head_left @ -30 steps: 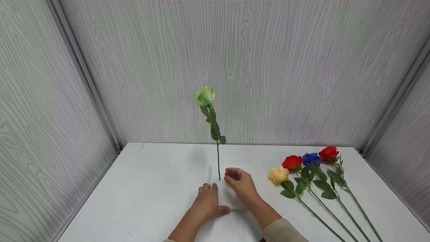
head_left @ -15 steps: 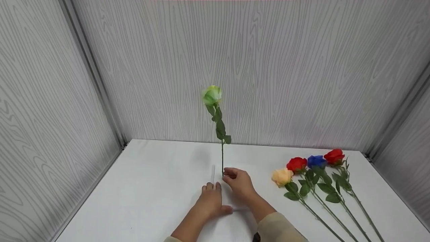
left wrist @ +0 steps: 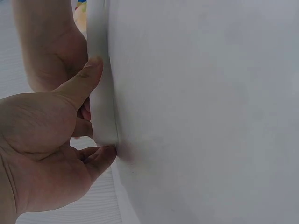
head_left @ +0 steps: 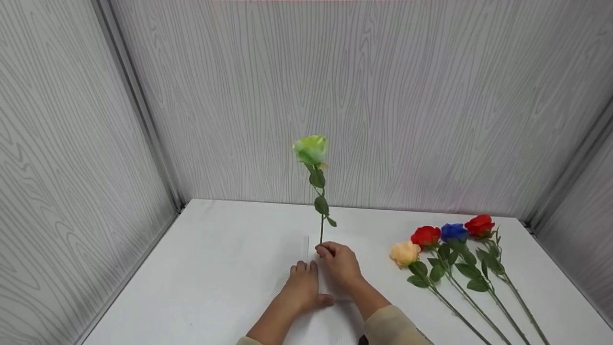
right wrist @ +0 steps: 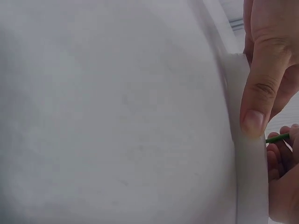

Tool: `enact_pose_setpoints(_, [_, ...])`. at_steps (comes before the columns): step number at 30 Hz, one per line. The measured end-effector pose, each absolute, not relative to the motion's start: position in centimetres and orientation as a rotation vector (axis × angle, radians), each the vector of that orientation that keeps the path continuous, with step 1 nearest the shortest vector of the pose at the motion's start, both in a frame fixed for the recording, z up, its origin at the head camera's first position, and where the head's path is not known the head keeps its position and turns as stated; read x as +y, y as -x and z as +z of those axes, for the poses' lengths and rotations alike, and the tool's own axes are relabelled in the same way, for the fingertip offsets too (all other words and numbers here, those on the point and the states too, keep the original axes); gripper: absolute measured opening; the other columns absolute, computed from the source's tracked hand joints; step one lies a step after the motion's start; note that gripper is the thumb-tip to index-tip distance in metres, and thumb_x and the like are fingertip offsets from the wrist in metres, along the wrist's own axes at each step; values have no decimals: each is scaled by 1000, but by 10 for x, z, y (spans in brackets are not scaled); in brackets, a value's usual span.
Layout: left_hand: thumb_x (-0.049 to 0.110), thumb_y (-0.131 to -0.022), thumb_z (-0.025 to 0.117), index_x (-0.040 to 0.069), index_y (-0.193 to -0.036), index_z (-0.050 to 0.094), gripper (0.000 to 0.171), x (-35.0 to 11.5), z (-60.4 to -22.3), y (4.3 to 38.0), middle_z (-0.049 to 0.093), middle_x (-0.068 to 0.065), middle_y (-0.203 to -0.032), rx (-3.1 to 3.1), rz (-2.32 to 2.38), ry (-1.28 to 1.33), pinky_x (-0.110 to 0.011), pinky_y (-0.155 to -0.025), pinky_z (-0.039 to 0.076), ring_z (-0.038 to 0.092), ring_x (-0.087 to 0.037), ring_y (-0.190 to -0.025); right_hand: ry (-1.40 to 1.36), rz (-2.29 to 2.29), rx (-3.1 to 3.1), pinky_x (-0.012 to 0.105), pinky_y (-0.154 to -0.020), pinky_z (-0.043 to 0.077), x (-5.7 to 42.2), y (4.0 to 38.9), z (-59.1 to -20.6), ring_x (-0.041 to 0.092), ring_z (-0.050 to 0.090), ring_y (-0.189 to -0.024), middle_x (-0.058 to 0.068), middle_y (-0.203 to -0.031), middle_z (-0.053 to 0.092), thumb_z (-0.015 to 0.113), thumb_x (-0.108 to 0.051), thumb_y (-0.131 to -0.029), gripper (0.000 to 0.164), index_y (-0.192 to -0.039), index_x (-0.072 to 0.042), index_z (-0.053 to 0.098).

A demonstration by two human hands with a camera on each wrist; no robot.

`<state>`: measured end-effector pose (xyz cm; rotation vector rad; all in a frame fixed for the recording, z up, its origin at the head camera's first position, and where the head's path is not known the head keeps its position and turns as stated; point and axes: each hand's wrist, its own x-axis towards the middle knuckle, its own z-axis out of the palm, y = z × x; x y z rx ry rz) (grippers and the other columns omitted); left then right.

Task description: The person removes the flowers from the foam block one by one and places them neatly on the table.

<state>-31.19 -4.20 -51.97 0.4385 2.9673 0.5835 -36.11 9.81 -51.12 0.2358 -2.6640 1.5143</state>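
Observation:
A pale green rose (head_left: pixel 311 150) with dark leaves stands upright near the middle of the table in the head view. My right hand (head_left: pixel 341 264) pinches the low part of its stem. A short piece of the green stem (right wrist: pixel 278 138) shows between its fingers in the right wrist view. Beside it, my left hand (head_left: pixel 302 286) holds a white block (left wrist: pixel 103 107). Its thumb (left wrist: pixel 81 84) presses the near side, and its fingers (left wrist: pixel 103 161) bend round a corner. The foot of the stem is hidden behind the right hand.
On the right of the white table (head_left: pixel 230 258) lie a peach rose (head_left: pixel 404 253), a red rose (head_left: pixel 425 236), a blue rose (head_left: pixel 453 232) and another red rose (head_left: pixel 479 225), stems toward the front. Grey wood-patterned panels (head_left: pixel 268 96) wall the back and sides.
My right hand has moved from beside the stem to pinching it. The green rose has turned and its head sits lower and slightly farther right. My left hand stays on the block.

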Motion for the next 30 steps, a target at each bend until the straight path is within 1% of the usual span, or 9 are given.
enact_pose_setpoints(3, [54, -87, 88, -17, -156, 42, 109, -40, -514, 309, 49, -38, -152, 2969, 558, -447, -54, -118, 48, 48, -45, -137, -232, 1502, -2654, 42, -100, 62, 100, 360, -513, 16, 74, -105, 4, -111, 82, 65, -19, -110, 20, -115, -10, 82])
enact_pose_setpoints(5, [55, -87, 88, -16, -158, 41, 111, -40, -513, 309, 47, -37, -154, 2952, 573, -431, -54, -120, 47, 46, -46, -140, -228, 1514, -2641, 44, -104, 61, 100, 359, -513, 18, 74, -110, 3, -112, 83, 63, -18, -110, 21, -115, -10, 83])
enact_pose_setpoints(7, [56, -87, 87, -14, -160, 38, 112, -41, -516, 312, 44, -37, -157, 2926, 598, -416, -54, -123, 45, 44, -46, -144, -227, 1531, -2621, 45, -105, 61, 100, 359, -513, 20, 75, -111, 5, -112, 82, 62, -17, -111, 22, -115, -9, 82])
enact_pose_setpoints(11, [54, -88, 87, -13, -162, 36, 112, -41, -512, 309, 42, -37, -159, 2896, 631, -391, -53, -126, 43, 41, -47, -148, -241, 1616, -2560, 40, -101, 63, 99, 357, -514, 21, 74, -108, 10, -112, 82, 61, -15, -111, 23, -116, -3, 80])
enact_pose_setpoints(15, [50, -89, 89, -15, -158, 40, 107, -39, -495, 296, 45, -37, -155, 2920, 599, -391, -54, -123, 46, 45, -47, -144, -263, 1695, -2487, 33, -95, 64, 100, 357, -516, 20, 75, -105, 17, -114, 80, 60, -13, -112, 24, -118, 2, 78])
enact_pose_setpoints(18, [50, -90, 87, -16, -158, 41, 105, -38, -491, 293, 46, -38, -156, 2933, 578, -398, -54, -123, 45, 45, -48, -144, -264, 1732, -2445, 29, -92, 64, 100, 356, -516, 20, 75, -104, 20, -115, 79, 59, -12, -112, 24, -119, 3, 76])
enact_pose_setpoints(22, [51, -89, 88, -17, -157, 41, 108, -39, -498, 298, 46, -38, -156, 2936, 594, -417, -54, -123, 44, 45, -48, -144, -254, 1728, -2424, 27, -88, 61, 102, 355, -516, 20, 73, -100, 19, -110, 78, 57, -13, -113, 24, -119, 3, 75])
enact_pose_setpoints(26, [59, -86, 88, -15, -159, 40, 114, -41, -520, 311, 46, -37, -155, 2954, 592, -431, -53, -120, 48, 45, -47, -141, -225, 1711, -2423, 28, -86, 60, 104, 354, -516, 18, 70, -95, 14, -103, 77, 56, -13, -113, 24, -120, 2, 74])
enact_pose_setpoints(30, [65, -85, 86, -13, -160, 39, 118, -42, -535, 319, 45, -36, -156, 2958, 584, -435, -52, -118, 51, 46, -46, -141, -202, 1738, -2402, 29, -86, 61, 105, 354, -517, 17, 69, -93, 12, -99, 76, 55, -11, -114, 23, -122, 2, 72])
